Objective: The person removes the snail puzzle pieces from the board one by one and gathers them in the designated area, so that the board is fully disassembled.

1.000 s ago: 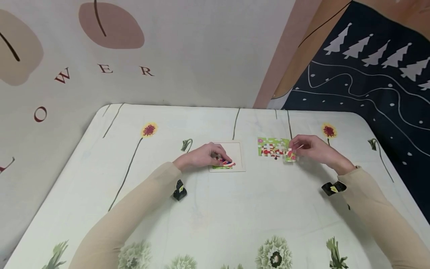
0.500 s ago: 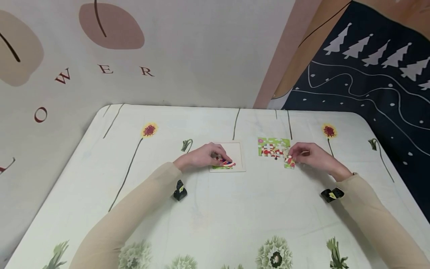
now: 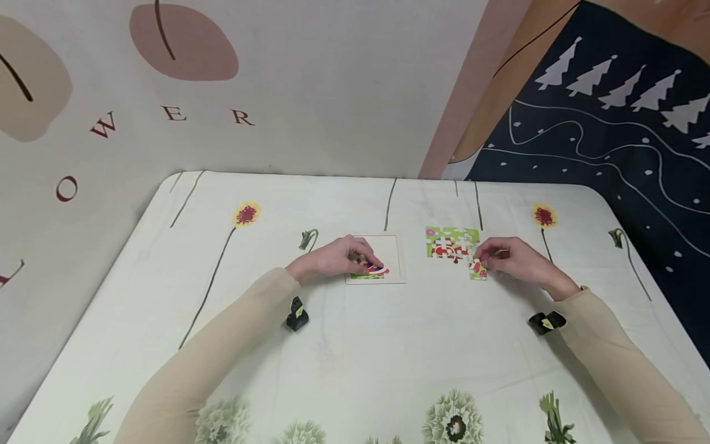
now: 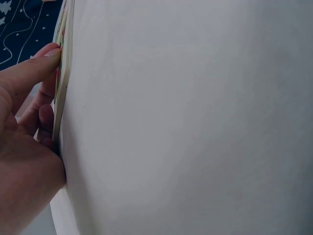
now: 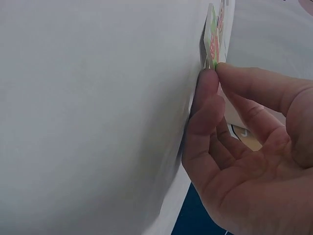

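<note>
A jigsaw puzzle piece [image 3: 477,270], printed red, white and green, is pinched between thumb and fingers of my right hand [image 3: 513,259]. In the right wrist view the same piece [image 5: 213,46] is slightly tilted, close to the tabletop. It lies at the lower right corner of a partly joined puzzle [image 3: 452,237] with a green and red picture. To the left, my left hand [image 3: 339,254] rests on a shallow puzzle board [image 3: 391,253]. Its fingertips touch colourful pieces [image 3: 370,273] at the board's lower left and partly cover them. The left wrist view shows the board's edge [image 4: 62,98] against the fingers.
A white cloth with printed flowers covers the table [image 3: 355,345]. Behind it hang a pale printed cloth [image 3: 333,92] and a dark blue one [image 3: 610,142] with white trees. Black wrist cameras sit below both cuffs.
The right hand has moved slightly down and toward me, with the puzzle piece now lower beside the joined puzzle. My left hand and the board have stayed in place.
</note>
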Demonstrator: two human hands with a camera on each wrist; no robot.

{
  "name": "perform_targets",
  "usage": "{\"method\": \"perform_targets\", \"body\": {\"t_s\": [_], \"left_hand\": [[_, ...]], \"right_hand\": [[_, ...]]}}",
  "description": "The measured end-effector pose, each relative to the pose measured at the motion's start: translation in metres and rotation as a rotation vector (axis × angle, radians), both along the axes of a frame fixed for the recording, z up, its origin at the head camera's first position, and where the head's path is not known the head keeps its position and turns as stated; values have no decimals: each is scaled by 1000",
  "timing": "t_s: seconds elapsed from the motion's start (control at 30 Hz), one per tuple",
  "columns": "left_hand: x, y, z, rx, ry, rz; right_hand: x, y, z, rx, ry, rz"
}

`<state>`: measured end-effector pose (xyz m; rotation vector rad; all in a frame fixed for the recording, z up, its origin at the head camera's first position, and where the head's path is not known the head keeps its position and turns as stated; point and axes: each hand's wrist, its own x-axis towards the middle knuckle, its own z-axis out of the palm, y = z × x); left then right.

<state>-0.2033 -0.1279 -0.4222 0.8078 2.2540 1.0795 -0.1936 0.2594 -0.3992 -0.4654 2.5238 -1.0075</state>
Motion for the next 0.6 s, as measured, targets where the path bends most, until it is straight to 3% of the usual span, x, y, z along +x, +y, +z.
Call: {"method": "perform_targets", "body": {"t_s": [0.6], "left_hand": [[1, 0, 1, -12, -9, 6]], "right_hand": [[1, -2, -3, 54, -33, -34]]}}
